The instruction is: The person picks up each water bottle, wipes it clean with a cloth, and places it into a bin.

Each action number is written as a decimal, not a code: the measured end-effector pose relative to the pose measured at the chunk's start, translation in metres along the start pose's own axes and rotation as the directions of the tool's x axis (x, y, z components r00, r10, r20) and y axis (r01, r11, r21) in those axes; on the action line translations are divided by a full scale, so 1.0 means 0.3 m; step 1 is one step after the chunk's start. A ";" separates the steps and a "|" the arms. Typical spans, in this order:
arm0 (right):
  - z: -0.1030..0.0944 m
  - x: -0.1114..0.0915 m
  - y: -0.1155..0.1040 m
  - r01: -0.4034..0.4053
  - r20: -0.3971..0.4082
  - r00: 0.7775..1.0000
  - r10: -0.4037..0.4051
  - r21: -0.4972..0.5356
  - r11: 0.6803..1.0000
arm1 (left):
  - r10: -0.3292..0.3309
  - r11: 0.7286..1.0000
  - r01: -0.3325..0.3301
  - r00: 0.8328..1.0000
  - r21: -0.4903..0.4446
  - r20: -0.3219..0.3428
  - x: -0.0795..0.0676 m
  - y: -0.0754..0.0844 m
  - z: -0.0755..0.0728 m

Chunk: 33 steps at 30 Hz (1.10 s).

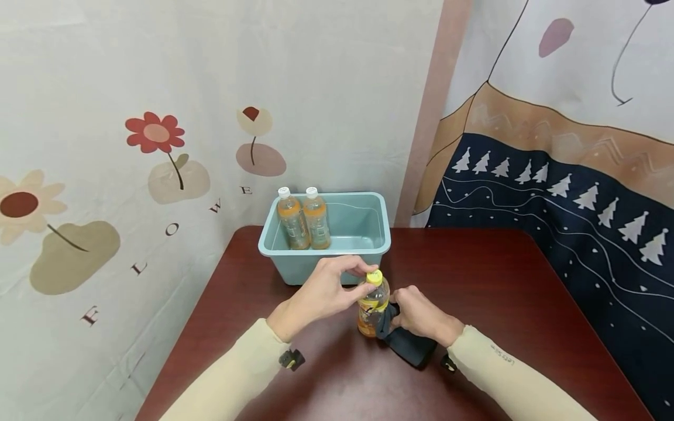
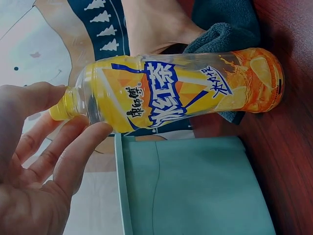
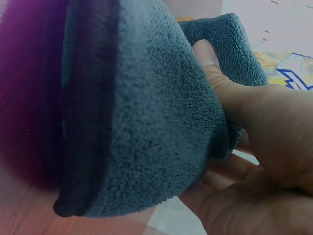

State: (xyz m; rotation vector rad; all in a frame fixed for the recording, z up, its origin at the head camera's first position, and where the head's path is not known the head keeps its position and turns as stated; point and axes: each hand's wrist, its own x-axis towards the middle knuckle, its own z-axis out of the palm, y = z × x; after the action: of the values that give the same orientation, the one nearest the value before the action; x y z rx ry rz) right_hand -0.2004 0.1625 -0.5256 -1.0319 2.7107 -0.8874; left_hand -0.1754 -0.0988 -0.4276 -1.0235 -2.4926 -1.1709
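An iced tea bottle [image 1: 365, 318] with a yellow cap stands upright on the table, its yellow-and-orange label facing the camera in the left wrist view. My left hand [image 1: 330, 286] pinches the bottle by its cap [image 2: 59, 107] and neck, thumb on one side and fingers on the other. My right hand [image 1: 418, 314] grips a dark grey-green towel [image 3: 156, 117] between thumb and fingers, and holds it against the bottle's lower side. Part of the towel hangs down onto the table beside the bottle.
Behind the bottle stands a light teal plastic bin [image 1: 358, 252]. Two white-capped bottles, one a clear bottle [image 1: 293, 225] with an orange band, lean in its left half. A patterned curtain [image 1: 337, 88] hangs behind the dark red table [image 1: 474, 275].
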 end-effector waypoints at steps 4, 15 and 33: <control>-0.013 0.001 -0.009 -0.036 -0.026 0.999 0.037 0.016 0.999 | -0.013 1.000 0.013 1.000 0.006 0.004 -0.001 0.003 -0.001; -0.119 -0.015 -0.077 -0.091 -0.131 0.987 0.095 0.037 0.995 | -0.038 0.999 0.038 0.999 -0.014 0.009 -0.002 0.007 -0.002; -0.265 -0.034 -0.173 0.087 -0.294 0.955 -0.045 0.131 0.988 | -0.051 0.998 0.051 0.999 -0.020 0.004 0.000 0.006 -0.009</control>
State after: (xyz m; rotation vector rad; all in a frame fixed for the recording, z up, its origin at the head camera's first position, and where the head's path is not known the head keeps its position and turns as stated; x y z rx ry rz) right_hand -0.1864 0.1765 -0.4322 -1.0419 2.8015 -1.3199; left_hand -0.1745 -0.1000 -0.4247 -0.9727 -2.5288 -1.2117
